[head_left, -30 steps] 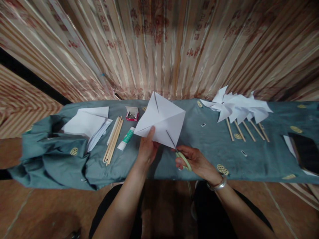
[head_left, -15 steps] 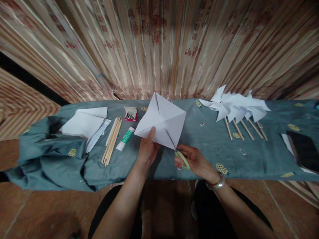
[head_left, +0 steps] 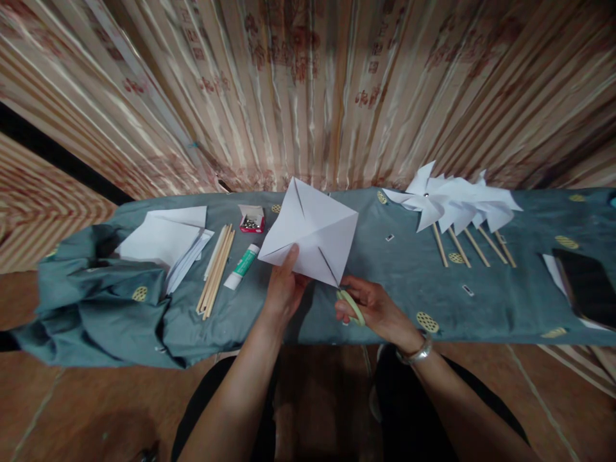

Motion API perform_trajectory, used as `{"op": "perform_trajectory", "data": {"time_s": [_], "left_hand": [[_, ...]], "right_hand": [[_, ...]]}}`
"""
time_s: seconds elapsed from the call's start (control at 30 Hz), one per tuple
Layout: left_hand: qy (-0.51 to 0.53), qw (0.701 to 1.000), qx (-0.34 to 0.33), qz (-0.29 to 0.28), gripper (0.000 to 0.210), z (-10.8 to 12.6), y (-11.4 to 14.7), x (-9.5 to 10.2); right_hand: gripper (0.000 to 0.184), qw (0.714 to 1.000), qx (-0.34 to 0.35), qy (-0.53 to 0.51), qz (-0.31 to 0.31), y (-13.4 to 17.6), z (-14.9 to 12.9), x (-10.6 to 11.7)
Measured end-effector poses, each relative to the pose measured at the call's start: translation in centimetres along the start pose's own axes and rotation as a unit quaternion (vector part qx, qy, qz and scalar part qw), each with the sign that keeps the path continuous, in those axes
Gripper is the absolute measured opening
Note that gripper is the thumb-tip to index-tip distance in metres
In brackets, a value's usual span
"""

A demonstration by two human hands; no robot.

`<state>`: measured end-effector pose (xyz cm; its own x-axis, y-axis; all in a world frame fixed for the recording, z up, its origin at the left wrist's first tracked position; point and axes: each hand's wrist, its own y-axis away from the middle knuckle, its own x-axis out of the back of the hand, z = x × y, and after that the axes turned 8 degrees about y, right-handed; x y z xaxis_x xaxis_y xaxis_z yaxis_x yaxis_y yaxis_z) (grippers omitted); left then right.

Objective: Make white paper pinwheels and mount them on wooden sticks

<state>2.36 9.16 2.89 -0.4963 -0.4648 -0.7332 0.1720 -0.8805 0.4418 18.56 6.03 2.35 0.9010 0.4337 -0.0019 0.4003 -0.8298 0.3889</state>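
Observation:
A square sheet of white paper [head_left: 327, 228] is held up above the cloth, with creases and slits running from several corners toward its middle. My left hand [head_left: 285, 285] pinches its lower left edge, thumb on top and fingers underneath. My right hand [head_left: 368, 305] is closed around the pale green handles of a pair of scissors [head_left: 353, 308]. The scissor blades lie at the paper's lower right corner, along the slit there. Left of the paper are a glue stick [head_left: 242, 266] and a small red box of metal pins [head_left: 252, 220].
Wooden sticks [head_left: 215, 273] and a stack of white paper [head_left: 163, 237] lie to the left on the grey-green cloth [head_left: 375, 269]. Several paper pinwheels [head_left: 462, 202] on sticks overlap at the right. A dark phone [head_left: 587, 285] rests at the far right. A striped curtain [head_left: 308, 96] hangs behind.
The paper's top corner has tilted slightly left. Both hands keep their grips, and the scissors stay at the lower right corner. The view has shifted slightly.

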Motion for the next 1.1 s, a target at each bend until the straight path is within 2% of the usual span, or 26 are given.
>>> {"op": "perform_trajectory", "data": {"time_s": [0.33,0.8,1.1], "left_hand": [[-0.006,1.0,0.006,-0.013,0.022,-0.25,0.17,0.19],[-0.019,1.0,0.018,-0.006,0.021,-0.43,-0.23,0.26],[-0.023,0.999,0.017,-0.015,0.02,-0.56,-0.05,0.15]], "right_hand": [[0.058,1.0,0.015,0.009,-0.004,-0.03,0.1,0.0],[0.048,1.0,0.026,0.01,0.006,-0.39,0.14,-0.09],[0.052,0.999,0.033,0.015,0.003,-0.27,-0.03,0.12]]}}
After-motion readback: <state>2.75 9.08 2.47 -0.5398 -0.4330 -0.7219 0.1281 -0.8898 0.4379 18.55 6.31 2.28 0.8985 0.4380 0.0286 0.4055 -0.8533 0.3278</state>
